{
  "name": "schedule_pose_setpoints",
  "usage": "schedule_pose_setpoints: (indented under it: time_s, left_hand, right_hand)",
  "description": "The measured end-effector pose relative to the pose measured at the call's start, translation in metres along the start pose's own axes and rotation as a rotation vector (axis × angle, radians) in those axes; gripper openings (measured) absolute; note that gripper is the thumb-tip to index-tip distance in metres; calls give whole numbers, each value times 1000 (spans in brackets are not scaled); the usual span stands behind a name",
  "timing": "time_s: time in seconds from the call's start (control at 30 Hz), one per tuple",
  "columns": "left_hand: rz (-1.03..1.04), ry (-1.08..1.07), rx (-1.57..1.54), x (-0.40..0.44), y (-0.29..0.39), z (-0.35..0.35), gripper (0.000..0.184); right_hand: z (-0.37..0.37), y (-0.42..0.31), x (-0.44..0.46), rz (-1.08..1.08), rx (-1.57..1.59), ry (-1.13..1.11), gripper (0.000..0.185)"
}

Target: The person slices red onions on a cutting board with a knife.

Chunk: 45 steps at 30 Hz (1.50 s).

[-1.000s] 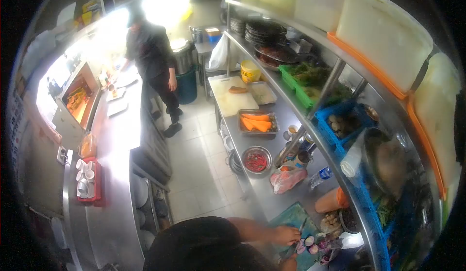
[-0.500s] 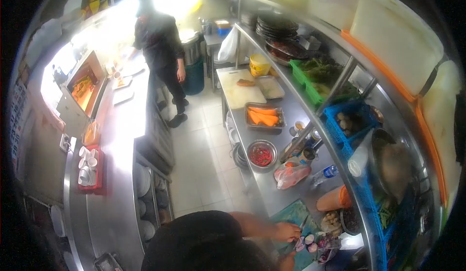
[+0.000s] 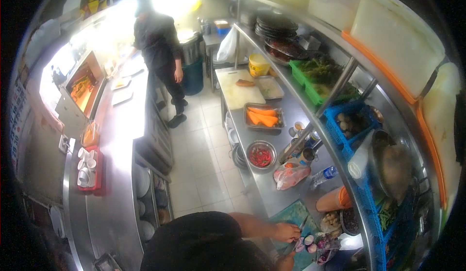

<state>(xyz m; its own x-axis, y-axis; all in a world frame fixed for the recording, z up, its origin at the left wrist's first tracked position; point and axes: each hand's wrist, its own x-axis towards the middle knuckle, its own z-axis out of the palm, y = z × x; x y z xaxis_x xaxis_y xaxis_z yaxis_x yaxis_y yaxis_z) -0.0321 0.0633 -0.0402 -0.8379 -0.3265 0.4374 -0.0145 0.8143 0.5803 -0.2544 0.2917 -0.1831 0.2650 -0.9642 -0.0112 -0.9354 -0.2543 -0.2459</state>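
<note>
My left hand [image 3: 287, 232] is over the green cutting board [image 3: 291, 214], its fingers curled around something too small to make out. Just below it, at the bottom edge, is my right hand [image 3: 286, 261]; its fingers are mostly hidden, and so is anything it holds. Purple and white onion pieces [image 3: 308, 242] lie beside both hands on the board. More purple onions [image 3: 324, 256] lie at the board's right side. A narrow thing, perhaps a blade, shows beyond my left fingers, but it is blurred.
Garlic-like bulbs [image 3: 331, 221], an orange container [image 3: 334, 200], a bottle [image 3: 324, 175], a bowl of red chillies [image 3: 261, 155] and a tray of orange pieces [image 3: 263, 116] line the counter. A metal shelf with blue baskets [image 3: 347, 120] overhangs it. Another person [image 3: 160, 47] stands across the aisle.
Since the first frame, the view has shifted slightly, so the far counter and shelf appear moved. My hands stay over the board near the onion pieces, with little visible movement.
</note>
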Motion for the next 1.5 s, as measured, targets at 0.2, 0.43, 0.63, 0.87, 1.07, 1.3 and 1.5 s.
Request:
schedule_pose_setpoints:
  time_s: [0.2,0.43,0.63,0.87,1.07,1.3,1.5]
  left_hand:
    - [-75,-57,-24,0,7,-9,21]
    - [-87,-97,-37,1,5,-5,29]
    - [-81,-104,-23,0,10,-13,30]
    - [-39,23,-54,-1,8,-11,22]
    - [-69,-15,-40,-1,7,-6,25]
    - [-111,-112,-27,1,10,-12,26]
    - [-3,2,0,-1,4,-4,25]
  right_hand:
    - [-44,-34,18,246,155,-63,12]
    - [-48,-42,14,231,130,-47,12]
    - [-82,-57,20,44,104,-45,13]
    - [-128,-109,43,259,220,98,11]
    - [-91,-74,32,380,328,-89,13]
    - [-82,-60,23,132,94,-72,15]
    - [-76,-69,26,402,157,-71,16]
